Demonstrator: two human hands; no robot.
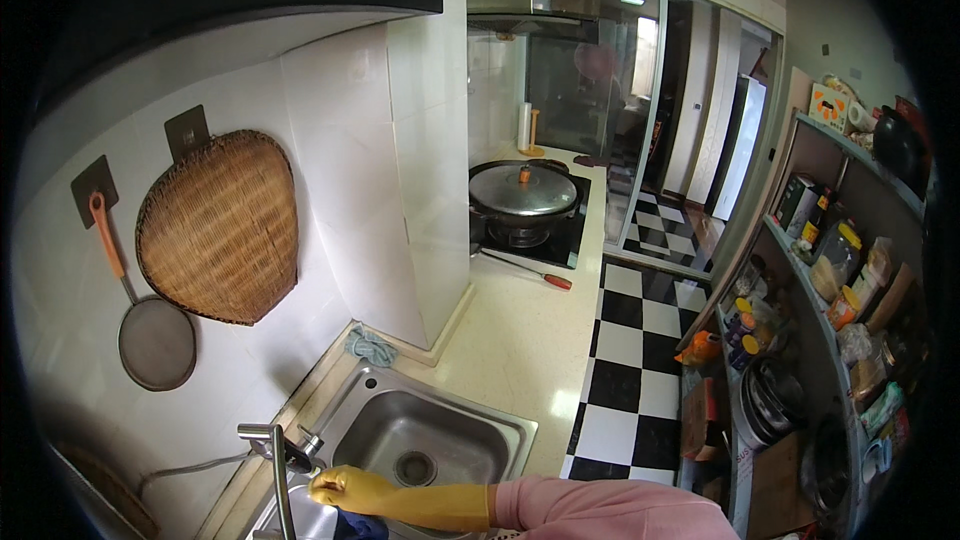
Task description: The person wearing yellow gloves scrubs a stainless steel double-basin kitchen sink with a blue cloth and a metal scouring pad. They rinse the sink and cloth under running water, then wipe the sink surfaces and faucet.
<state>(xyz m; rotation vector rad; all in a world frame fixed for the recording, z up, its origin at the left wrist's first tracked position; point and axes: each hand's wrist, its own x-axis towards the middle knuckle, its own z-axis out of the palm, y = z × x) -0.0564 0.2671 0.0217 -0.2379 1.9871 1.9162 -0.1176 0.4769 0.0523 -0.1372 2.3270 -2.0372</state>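
My right hand (345, 489), in a yellow rubber glove, reaches in from the right over the stainless steel sink (517, 427). Its fingers are curled beside the base of the faucet (281, 465), and whether anything is inside them is hidden. Below the wrist lies a dark blue item (361, 526), partly covered by the glove; it looks like cloth. The far basin holds a round drain strainer (415, 469). My left hand is out of view.
A blue-grey rag (371, 345) lies behind the sink. Farther along the counter (495, 330) are a red-handled utensil (556, 282) and a lidded wok (523, 191) on the stove. A woven basket (221, 229) and strainer (157, 345) hang left; crowded shelves (806, 277) stand right.
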